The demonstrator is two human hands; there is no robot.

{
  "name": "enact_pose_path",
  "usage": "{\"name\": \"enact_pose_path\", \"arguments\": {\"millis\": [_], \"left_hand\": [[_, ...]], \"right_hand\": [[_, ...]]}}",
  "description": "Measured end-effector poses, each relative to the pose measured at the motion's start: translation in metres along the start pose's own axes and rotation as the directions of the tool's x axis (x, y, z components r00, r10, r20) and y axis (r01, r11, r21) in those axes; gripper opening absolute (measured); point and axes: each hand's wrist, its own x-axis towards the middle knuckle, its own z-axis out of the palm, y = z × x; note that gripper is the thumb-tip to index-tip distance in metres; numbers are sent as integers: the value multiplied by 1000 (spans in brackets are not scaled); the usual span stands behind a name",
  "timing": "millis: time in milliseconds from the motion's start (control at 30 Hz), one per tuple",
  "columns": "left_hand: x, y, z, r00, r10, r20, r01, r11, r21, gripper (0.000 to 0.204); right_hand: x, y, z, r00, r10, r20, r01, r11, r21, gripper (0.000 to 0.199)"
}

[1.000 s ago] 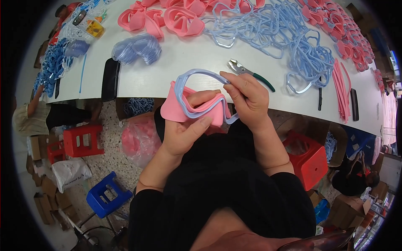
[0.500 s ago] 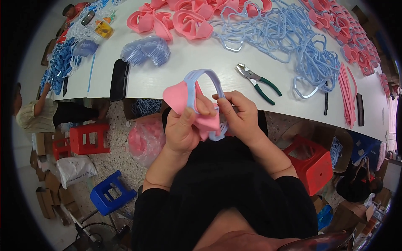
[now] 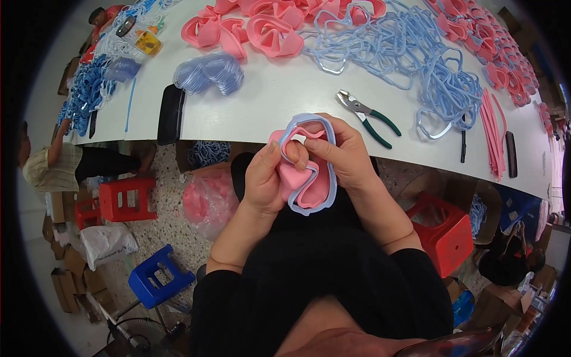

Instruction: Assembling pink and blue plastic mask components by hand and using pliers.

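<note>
The pink mask skirt (image 3: 293, 177) is up between both hands, close to the near edge of the white surface (image 3: 279, 92), with the pale blue frame (image 3: 310, 210) looped around part of its rim. The left hand (image 3: 263, 178) has its grip closed on the pink skirt at its left side. The right hand (image 3: 352, 156) has its grip closed on the frame's right side, thumb reaching in over the ring — fingers from both hands cover much of the upper part, so how far the frame is seated there cannot be told.

Just beyond the right hand, green-handled pliers (image 3: 361, 111) lie with their handles spread, between that hand and a large tangle of pale blue frames (image 3: 410, 53). More pink skirts (image 3: 276, 35) crowd the far side. To the left are a stack of clear lenses (image 3: 209, 72) and a black phone-like slab (image 3: 171, 113); to the right, a black pen (image 3: 463, 146) and a bundle of pink strips (image 3: 491, 134). Below — a blue stool (image 3: 156, 279) and a red stool (image 3: 449, 238) flank the person.
</note>
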Motion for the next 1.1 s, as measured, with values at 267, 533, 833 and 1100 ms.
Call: {"name": "enact_pose_path", "arguments": {"millis": [267,533,833,1100], "left_hand": [[0,-3,2,997,-55,-51,59,995,76,39],[0,-9,-6,997,-37,66,39,999,-22,36],[-11,7,2,980,6,-200,82,899,429,40],[22,26,35,925,287,248,-229,-100,968,30]], "right_hand": [[-3,-7,-11,1000,21,15,-23,991,129,31],[-9,-13,-5,991,-99,-90,100,995,12,25],[-10,-18,-13,986,-112,-123,107,993,-46,25],[-11,-7,-13,998,14,54,-11,999,-51,34]]}}
